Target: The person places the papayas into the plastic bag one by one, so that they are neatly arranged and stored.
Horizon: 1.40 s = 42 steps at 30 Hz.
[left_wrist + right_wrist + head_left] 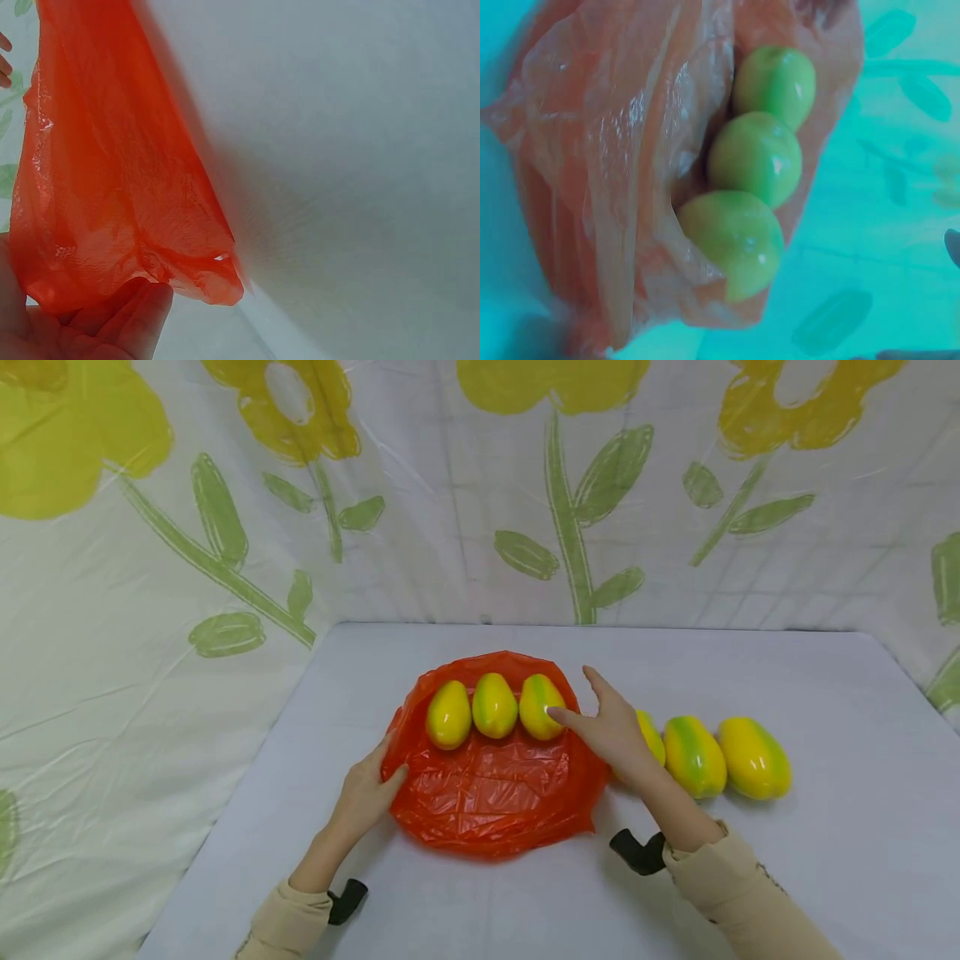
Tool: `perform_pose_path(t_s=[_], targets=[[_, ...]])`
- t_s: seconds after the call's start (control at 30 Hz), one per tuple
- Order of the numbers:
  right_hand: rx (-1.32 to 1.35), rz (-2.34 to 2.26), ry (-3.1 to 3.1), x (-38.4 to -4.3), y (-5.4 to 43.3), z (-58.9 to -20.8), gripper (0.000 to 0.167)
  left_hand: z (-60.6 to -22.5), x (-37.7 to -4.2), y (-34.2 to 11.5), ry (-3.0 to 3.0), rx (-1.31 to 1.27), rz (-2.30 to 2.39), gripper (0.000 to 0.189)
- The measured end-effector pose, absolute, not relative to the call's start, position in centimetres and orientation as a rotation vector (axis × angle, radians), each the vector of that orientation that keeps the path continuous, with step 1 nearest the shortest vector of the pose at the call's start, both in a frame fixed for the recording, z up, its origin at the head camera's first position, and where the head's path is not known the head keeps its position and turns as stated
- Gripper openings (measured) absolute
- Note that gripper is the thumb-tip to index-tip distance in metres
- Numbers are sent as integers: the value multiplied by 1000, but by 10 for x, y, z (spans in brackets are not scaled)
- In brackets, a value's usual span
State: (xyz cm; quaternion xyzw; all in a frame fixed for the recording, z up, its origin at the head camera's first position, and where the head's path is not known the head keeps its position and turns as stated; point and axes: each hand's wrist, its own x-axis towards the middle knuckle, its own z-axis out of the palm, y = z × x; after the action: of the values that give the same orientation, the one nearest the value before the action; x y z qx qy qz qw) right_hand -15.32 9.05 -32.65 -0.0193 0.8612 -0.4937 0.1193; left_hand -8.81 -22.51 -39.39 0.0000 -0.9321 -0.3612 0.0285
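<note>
A red plastic bag (487, 785) lies spread open on the table, with three glossy yellow fruits with green streaks (495, 706) in a row at its far side. My left hand (367, 797) grips the bag's left rim, thumb on the inside. In the left wrist view its fingers (146, 319) curl against the red film. Over the bag's right rim is my right hand (611, 731), thumb and fingers spread apart, the thumb in front of the rightmost fruit; whether it touches is unclear. The right wrist view shows the three fruits (754, 161) beside the bag's crumpled wall (622, 157).
Three more such fruits (695, 760) stand in a row on the white table (487, 910) right of the bag, one partly hidden by the right hand. Dark wrist camera mounts (637, 852) sit by both sleeves. A flower-printed curtain (435, 543) hangs behind.
</note>
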Motion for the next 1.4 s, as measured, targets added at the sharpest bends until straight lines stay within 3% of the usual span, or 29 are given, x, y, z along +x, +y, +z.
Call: perform_pose_path(t_s=[0.7, 1.4], targets=[[-74, -1363, 2585, -123, 146, -332, 89, -393, -87, -225, -2881, 29, -1093, 57], [234, -1109, 2783, -116, 268, -361, 93, -390, -86, -224, -2887, 31, -1125, 59]])
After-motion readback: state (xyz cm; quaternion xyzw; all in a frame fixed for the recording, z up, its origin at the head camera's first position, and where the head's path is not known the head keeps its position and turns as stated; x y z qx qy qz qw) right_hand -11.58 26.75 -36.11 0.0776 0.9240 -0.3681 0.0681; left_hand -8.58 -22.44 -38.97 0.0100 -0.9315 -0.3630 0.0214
